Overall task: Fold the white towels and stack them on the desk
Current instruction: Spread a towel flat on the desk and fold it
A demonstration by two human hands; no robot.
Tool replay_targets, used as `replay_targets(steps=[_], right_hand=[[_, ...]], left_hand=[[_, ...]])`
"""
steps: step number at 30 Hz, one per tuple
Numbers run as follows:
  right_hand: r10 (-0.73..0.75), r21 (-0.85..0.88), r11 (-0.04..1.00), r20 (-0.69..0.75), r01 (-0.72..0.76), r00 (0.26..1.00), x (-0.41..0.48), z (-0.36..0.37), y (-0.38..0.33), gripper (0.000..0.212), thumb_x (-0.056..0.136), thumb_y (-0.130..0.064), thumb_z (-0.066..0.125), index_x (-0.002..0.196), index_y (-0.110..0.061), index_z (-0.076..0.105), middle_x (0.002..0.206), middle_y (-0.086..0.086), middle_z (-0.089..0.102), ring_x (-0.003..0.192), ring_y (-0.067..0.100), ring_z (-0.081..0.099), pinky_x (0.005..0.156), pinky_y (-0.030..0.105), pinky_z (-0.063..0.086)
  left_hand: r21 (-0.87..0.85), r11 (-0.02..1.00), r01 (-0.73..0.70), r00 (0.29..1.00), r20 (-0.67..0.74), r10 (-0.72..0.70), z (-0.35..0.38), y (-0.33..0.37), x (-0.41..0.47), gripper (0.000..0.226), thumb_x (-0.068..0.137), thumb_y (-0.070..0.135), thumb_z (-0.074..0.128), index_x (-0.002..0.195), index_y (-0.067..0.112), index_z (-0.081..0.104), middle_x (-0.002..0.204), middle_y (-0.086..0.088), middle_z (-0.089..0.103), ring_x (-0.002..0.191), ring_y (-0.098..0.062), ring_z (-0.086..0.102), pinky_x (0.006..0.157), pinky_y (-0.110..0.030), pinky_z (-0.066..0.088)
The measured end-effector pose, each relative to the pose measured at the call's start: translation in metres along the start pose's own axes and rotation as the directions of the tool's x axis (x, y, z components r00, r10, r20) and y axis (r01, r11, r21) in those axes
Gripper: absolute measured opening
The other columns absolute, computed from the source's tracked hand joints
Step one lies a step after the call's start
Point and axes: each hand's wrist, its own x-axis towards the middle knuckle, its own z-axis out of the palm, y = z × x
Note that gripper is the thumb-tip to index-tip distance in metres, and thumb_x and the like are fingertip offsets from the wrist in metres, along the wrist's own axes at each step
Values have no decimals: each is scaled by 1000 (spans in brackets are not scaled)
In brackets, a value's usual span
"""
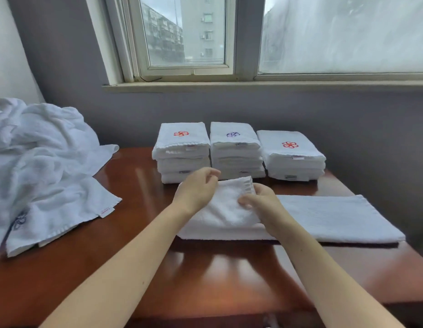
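Note:
A white towel [329, 216] lies lengthwise across the brown desk [205, 268], its left end folded over towards the middle. My left hand [196, 190] holds the far corner of that folded flap, fingers curled. My right hand [260, 204] pinches the flap's near edge just to the right. Behind them stand three stacks of folded white towels: a left stack [182, 152] with a red emblem, a middle stack [235, 150] with a purple emblem, and a lower right stack [292, 155] with a red emblem.
A heap of unfolded white towels [39, 162] covers the desk's left side and hangs over its edge. A grey wall and a window sill [253, 86] run behind the desk. The desk's right edge lies just past the towel's right end.

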Motion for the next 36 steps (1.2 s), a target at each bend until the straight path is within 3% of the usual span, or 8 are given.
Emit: replay_targets(steps=[3, 6, 11, 18, 21, 25, 31, 36], right_hand=[[20, -101, 995, -66, -27, 998, 4, -1, 8, 29, 80, 7, 59, 103, -11, 64, 94, 10, 71, 76, 22, 69, 70, 38, 57], [53, -208, 975, -103, -73, 993, 6, 0, 10, 46, 83, -1, 62, 124, -18, 51, 97, 3, 63, 74, 13, 63, 57, 22, 52], [-21, -455, 890, -101, -28, 995, 8, 0, 13, 67, 85, -9, 55, 147, -21, 33, 118, 7, 62, 94, 19, 60, 75, 32, 50], [-200, -885, 465, -94, 10, 975, 8, -4, 23, 62, 96, -33, 48, 152, -31, 21, 142, 0, 38, 122, 21, 46, 85, 36, 42], [-209, -968, 252, -43, 11, 977, 4, -11, 38, 53, 103, -45, 23, 154, -37, 18, 161, 1, 20, 144, 22, 20, 112, 41, 17], [-62, -957, 290, -26, -7, 998, 8, -17, 39, 56, 103, -48, 14, 157, -32, 12, 166, -2, 3, 152, 17, -4, 117, 52, -11], [-264, -910, 411, -63, 53, 962, -8, -52, 24, 52, 101, -28, 39, 151, -17, 34, 153, 4, 39, 143, 21, 29, 118, 40, 19], [-303, -895, 437, -247, -96, 920, -30, -114, 18, 51, 97, -25, 47, 147, -18, 42, 147, 2, 48, 136, 21, 40, 114, 37, 28]], left_hand=[[280, 960, -34, 999, 25, 28, 13, -23, -8, 33, 101, 32, 40, 126, 33, 63, 129, 13, 64, 125, -11, 54, 111, -32, 34], [427, 897, -110, 993, 90, 79, 23, -34, -12, 40, 105, 31, 32, 138, 34, 54, 148, 7, 49, 145, -15, 31, 119, -31, 8], [566, 796, -215, 965, 250, 82, 28, -40, -10, 52, 104, 47, 22, 154, 35, 26, 164, 1, 19, 152, -16, 9, 123, -43, -1], [627, 753, -199, 956, 295, 7, 35, -45, -10, 93, 70, 94, 2, 152, 50, -3, 166, -2, -5, 153, -24, -7, 118, -55, -12], [612, 732, -300, 937, 332, 107, 34, -45, -12, 83, 75, 90, 2, 150, 55, -1, 165, 3, -9, 152, -28, -5, 119, -55, -9], [465, 705, -536, 826, 463, 322, 33, -35, -13, 51, 103, 49, 23, 154, 44, 17, 164, 13, 8, 153, -22, 3, 122, -41, 0], [476, 769, -427, 876, 427, 222, 47, -6, -18, 57, 103, 55, 22, 156, 34, 23, 164, 7, 15, 153, -16, 2, 123, -42, -1], [342, 819, -461, 858, 407, 313, 88, 42, -20, 57, 103, 51, 30, 155, 30, 26, 164, 9, 16, 152, -9, 4, 124, -39, -1]])
